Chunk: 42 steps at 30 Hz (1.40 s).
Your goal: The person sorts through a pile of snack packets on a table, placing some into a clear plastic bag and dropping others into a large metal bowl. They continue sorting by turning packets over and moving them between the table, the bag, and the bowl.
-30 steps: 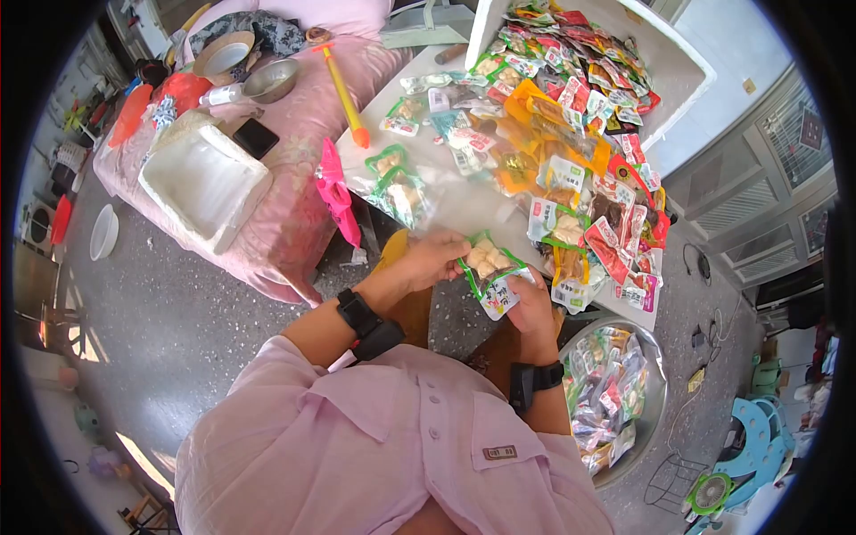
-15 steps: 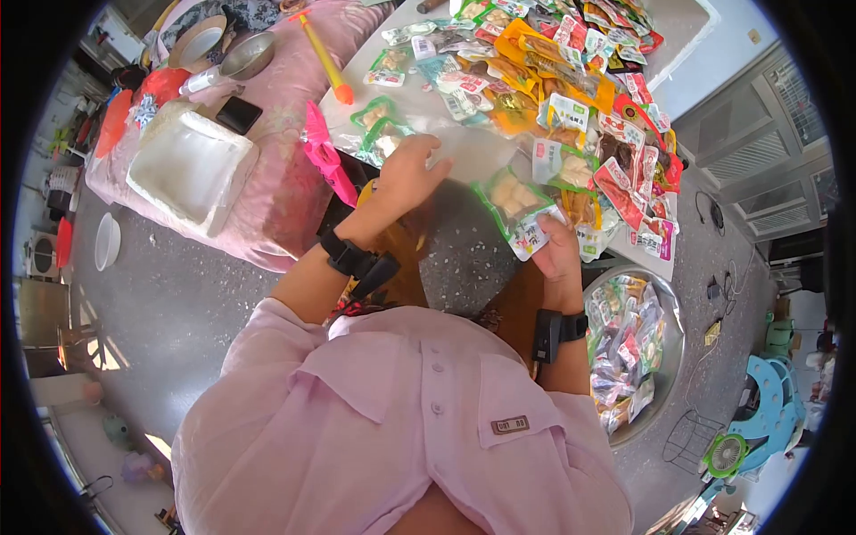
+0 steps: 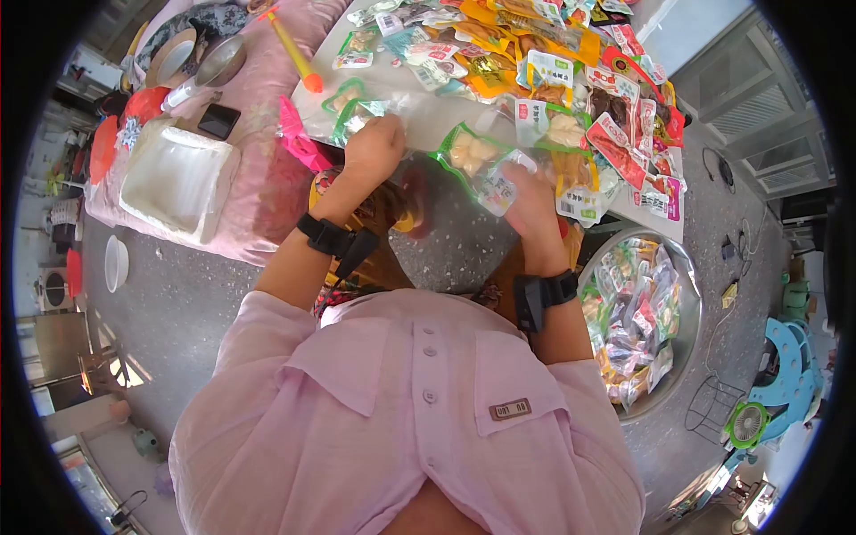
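My right hand (image 3: pixel 532 201) grips the corner of a clear, green-edged food packet (image 3: pixel 471 153) with pale pieces inside, holding it over the table's front edge. My left hand (image 3: pixel 373 150) is closed, its fingers curled at another green-edged packet (image 3: pixel 350 122) on the left of the table; what lies inside those fingers is hidden. Close to my right hand, a packet with a white label (image 3: pixel 533 120) and an orange one (image 3: pixel 575 169) lie at the edge of a large pile. Red packets (image 3: pixel 617 147) lie farther right.
A metal basin (image 3: pixel 687 357) full of packets stands on the floor at my right. On the pink cloth (image 3: pixel 259 196) at left are a white foam box (image 3: pixel 147 209), a phone (image 3: pixel 218 120) and a yellow stick (image 3: pixel 294 49). A pink bag (image 3: pixel 301 134) hangs by the table corner.
My left hand has moved left and its spread fingers have curled closed by the green-edged packet. My right hand has brought its packet left and up. The whole view has shifted slightly.
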Tool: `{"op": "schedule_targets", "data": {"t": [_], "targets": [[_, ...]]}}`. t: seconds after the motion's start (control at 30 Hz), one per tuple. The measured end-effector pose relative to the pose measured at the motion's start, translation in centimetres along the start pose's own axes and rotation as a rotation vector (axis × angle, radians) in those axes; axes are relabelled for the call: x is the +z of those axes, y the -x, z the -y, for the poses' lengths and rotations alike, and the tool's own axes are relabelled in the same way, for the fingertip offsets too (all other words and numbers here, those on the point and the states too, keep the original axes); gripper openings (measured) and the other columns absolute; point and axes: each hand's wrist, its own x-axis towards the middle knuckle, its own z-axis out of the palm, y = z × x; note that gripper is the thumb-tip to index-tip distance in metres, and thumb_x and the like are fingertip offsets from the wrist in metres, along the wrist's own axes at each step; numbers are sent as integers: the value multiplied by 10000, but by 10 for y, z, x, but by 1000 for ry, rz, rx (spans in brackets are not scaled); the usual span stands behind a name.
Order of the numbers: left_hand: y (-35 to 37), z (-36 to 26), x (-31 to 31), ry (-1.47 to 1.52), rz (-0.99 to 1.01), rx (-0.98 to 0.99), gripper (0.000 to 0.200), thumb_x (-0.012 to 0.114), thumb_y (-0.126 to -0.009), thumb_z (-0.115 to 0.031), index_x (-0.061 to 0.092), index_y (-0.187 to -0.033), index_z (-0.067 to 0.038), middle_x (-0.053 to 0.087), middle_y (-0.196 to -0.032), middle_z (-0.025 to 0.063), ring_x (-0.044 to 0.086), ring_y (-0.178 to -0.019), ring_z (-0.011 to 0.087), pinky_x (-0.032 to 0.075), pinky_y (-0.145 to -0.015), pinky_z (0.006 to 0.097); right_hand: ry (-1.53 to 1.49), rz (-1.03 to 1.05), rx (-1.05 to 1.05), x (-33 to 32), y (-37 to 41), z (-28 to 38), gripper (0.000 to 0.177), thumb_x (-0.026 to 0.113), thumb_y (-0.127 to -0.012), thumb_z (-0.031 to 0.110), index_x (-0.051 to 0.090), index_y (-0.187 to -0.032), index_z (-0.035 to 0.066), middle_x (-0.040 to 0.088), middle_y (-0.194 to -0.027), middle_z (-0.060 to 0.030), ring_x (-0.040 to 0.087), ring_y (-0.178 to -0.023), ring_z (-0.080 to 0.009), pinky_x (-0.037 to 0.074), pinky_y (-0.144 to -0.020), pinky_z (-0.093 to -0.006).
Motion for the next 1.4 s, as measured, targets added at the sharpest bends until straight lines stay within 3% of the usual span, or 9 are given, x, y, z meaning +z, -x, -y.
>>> {"op": "schedule_targets", "data": {"t": [0.4,0.6,0.87,0.93,1.03,1.13,1.23,1.33,1.4], "targets": [[0,-12,-21,-22,-118,55,136,459,-787,-182,492,-799,-51,538,-735,148,527,-668,335,424,-576,419,-72,-44,91,38,-47,-17,317,429,-748,11,437,-1064,-10,530,-998,-136,548,-890,-253,464,-749,-375],[3,-16,-21,-26,-163,98,108,469,-760,-153,484,-756,-47,529,-696,135,528,-619,328,431,-535,409,82,84,180,36,-63,-27,293,431,-749,13,447,-1041,-6,546,-945,-116,569,-815,-232,484,-680,-347],[13,-25,-21,-25,-225,246,58,491,-712,-112,482,-704,-55,510,-639,110,531,-555,298,436,-481,384,-35,-29,143,59,-87,-63,174,422,-756,31,473,-922,12,536,-826,-74,556,-735,-196,461,-566,-315],[16,-23,-20,-76,-250,280,144,494,-689,-123,509,-826,-79,528,-665,94,551,-583,260,445,-498,348,-48,-38,112,57,-103,-83,129,416,-765,41,471,-879,18,522,-771,-57,539,-693,-181,436,-518,-300],[20,-22,-27,-62,-235,277,251,498,-678,-134,529,-925,-99,544,-693,86,561,-615,241,447,-515,333,498,-87,45,69,-103,-77,79,401,-774,53,471,-803,29,494,-690,-35,496,-560,-148,377,-435,-253],[21,-14,-28,-34,-165,265,264,500,-682,-146,533,-941,-108,550,-710,89,559,-638,249,444,-528,347,746,150,394,82,-83,-41,94,391,-777,56,482,-770,30,479,-634,-30,439,-454,-126,344,-385,-234],[23,-16,-28,49,-223,281,127,511,-680,-120,518,-802,-85,521,-668,90,540,-610,268,435,-521,361,523,164,386,73,-79,-43,114,388,-784,61,493,-752,30,497,-626,-41,446,-423,-115,313,-350,-219],[24,-15,-21,45,-291,305,63,517,-674,-99,509,-731,-72,504,-641,89,530,-592,274,430,-514,364,601,20,131,70,-88,-68,117,389,-792,58,504,-785,40,518,-659,-53,498,-494,-119,341,-385,-213],[25,-12,-16,10,-281,300,83,511,-674,-106,514,-749,-69,513,-652,93,533,-601,274,431,-527,363,1109,-6,-327,61,-104,-86,112,396,-788,57,508,-795,44,525,-673,-50,515,-536,-123,358,-411,-222]]}}
